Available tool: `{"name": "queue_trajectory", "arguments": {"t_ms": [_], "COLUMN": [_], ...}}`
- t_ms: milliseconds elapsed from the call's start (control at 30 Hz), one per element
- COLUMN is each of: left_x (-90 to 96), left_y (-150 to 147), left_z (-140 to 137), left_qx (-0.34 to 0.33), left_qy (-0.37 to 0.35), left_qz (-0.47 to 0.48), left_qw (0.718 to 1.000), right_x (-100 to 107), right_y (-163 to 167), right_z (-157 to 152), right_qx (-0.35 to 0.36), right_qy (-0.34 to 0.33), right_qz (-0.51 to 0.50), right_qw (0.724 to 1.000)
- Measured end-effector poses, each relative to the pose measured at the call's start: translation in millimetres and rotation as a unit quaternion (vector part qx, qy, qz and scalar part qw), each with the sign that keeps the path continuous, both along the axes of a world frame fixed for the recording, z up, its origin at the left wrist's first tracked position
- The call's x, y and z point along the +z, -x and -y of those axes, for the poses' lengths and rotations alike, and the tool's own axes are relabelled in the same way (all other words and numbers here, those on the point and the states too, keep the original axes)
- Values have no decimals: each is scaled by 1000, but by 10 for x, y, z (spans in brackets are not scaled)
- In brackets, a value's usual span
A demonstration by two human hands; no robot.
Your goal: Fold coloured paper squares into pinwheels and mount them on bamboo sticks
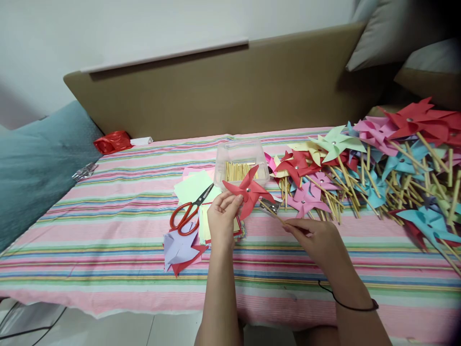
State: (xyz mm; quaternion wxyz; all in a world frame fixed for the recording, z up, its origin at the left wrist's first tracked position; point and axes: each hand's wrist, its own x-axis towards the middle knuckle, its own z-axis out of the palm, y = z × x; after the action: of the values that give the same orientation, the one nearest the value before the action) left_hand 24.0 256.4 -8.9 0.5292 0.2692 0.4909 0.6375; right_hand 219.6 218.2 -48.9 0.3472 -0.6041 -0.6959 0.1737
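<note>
Between its thumb and fingers my left hand (225,214) pinches a red paper pinwheel (248,190) with a silvery pin at its centre. My right hand (312,236) grips the lower end of a thin wooden stick (278,217), whose other end points up and left, close to the pinwheel but apart from it. Under the stick lies a small metal-coloured box (269,205). Behind the pinwheel stands a clear plastic box (242,150) holding many short sticks (236,171). Left of my left hand, red-handled scissors (190,211) rest on coloured paper sheets (192,186).
Finished pinwheels on sticks (334,144) are heaped at the right. Cut lilac paper (180,247) lies below the scissors. A red plastic bag (113,142), a white item (141,141) and a clear packet (85,171) lie on the striped cloth (108,221) at left.
</note>
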Motion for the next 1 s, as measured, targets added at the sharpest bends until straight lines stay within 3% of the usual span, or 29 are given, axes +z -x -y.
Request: {"name": "queue_trajectory", "arguments": {"t_ms": [267, 533, 1000], "left_x": [-44, -156, -138], "left_y": [91, 224, 235], "left_z": [-45, -86, -71], "left_qx": [23, -1, -15], "left_qy": [-36, -49, -20], "left_qz": [0, -71, -74], "left_qw": [999, 996, 997], "right_x": [-58, -77, -71], "right_y": [-78, -112, -104], "right_z": [6, -4, 12], "right_qx": [-48, -2, -49], "right_qy": [26, 54, 24], "right_qz": [0, 13, 19], "right_qw": [999, 998, 998]}}
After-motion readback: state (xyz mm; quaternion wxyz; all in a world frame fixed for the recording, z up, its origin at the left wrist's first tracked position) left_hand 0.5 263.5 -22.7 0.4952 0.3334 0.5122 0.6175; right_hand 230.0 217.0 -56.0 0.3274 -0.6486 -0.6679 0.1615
